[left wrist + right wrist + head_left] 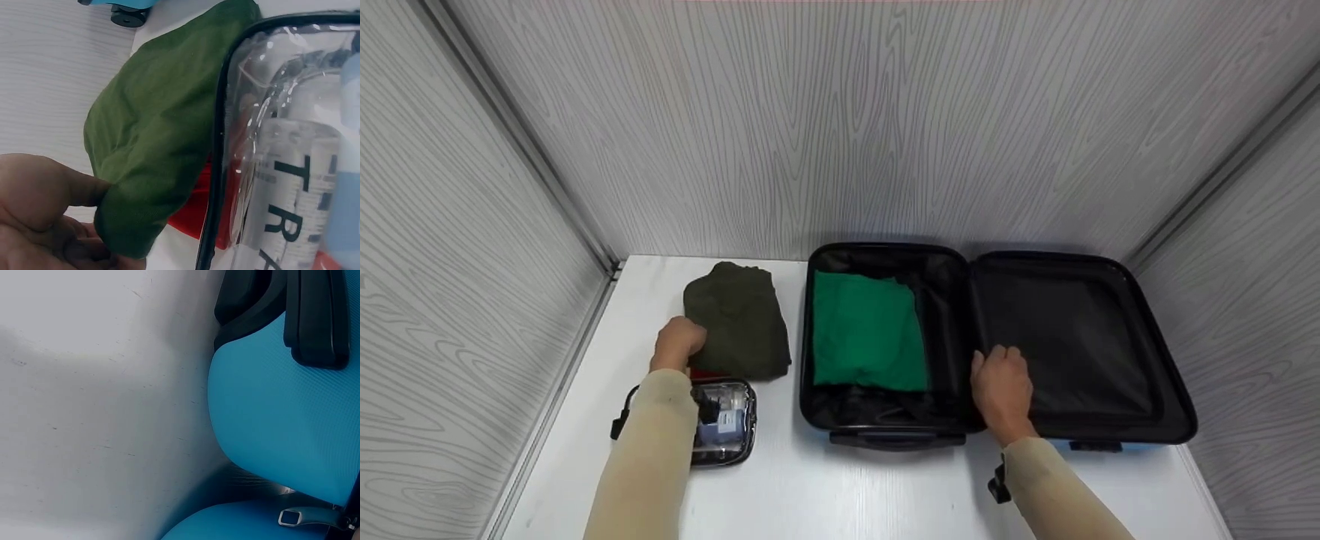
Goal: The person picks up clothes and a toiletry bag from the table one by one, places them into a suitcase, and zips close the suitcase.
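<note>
My left hand [678,343] pinches the near left edge of a folded dark green garment [741,319]; in the left wrist view the thumb lies on top of the green cloth [152,112] and the fingers are beneath. Under the garment a bit of red cloth [194,208] shows, beside a clear zip pouch [735,427]. My right hand [1003,386] rests on the middle edge of the open suitcase, fingers loosely bent, with nothing seen in it. A bright green folded garment [870,330] lies in the suitcase's left half [945,337].
The suitcase's right half [1072,345] lies open with a black lining. Its blue shell [270,405] and black handle show in the right wrist view. Bottles are inside the clear pouch. Grey wood-grain panels [840,120] stand behind and at both sides of the white table [840,495].
</note>
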The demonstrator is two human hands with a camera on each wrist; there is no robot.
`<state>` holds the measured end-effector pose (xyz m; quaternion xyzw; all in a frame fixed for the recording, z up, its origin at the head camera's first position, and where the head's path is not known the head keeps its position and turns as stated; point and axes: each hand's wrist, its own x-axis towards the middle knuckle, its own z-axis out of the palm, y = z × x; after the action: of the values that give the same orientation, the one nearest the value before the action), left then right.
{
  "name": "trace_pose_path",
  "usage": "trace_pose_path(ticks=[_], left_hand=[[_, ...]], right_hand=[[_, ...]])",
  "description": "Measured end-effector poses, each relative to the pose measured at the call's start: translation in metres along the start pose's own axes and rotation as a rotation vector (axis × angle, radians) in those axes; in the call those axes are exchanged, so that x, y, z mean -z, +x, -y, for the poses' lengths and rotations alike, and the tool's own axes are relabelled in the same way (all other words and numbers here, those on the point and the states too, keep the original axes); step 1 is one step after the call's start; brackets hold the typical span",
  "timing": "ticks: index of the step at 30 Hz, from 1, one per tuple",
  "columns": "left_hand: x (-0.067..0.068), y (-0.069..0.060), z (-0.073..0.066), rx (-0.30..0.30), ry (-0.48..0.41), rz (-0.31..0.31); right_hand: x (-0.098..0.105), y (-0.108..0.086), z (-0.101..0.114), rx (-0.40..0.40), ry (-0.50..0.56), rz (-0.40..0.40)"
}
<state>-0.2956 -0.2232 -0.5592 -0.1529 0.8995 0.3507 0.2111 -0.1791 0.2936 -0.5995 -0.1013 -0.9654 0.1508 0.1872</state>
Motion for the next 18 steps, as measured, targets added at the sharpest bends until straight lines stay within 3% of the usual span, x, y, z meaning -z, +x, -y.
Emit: trace_pose_path(ticks=[9,12,18], left_hand=[[-0.005,0.010,0.005,0.036,-0.314,0.065],[-0.008,0.014,0.007,0.034,-0.360,0.080],[-0.010,0.018,0.007,0.043,-0.390,0.045]], right_hand=[[0.000,0.001,0.001,-0.013,-0.002,0.016],[-0.001,0.000,0.000,0.008,-0.012,-0.008],[-0.005,0.000,-0.001,0.078,-0.050,-0.062]])
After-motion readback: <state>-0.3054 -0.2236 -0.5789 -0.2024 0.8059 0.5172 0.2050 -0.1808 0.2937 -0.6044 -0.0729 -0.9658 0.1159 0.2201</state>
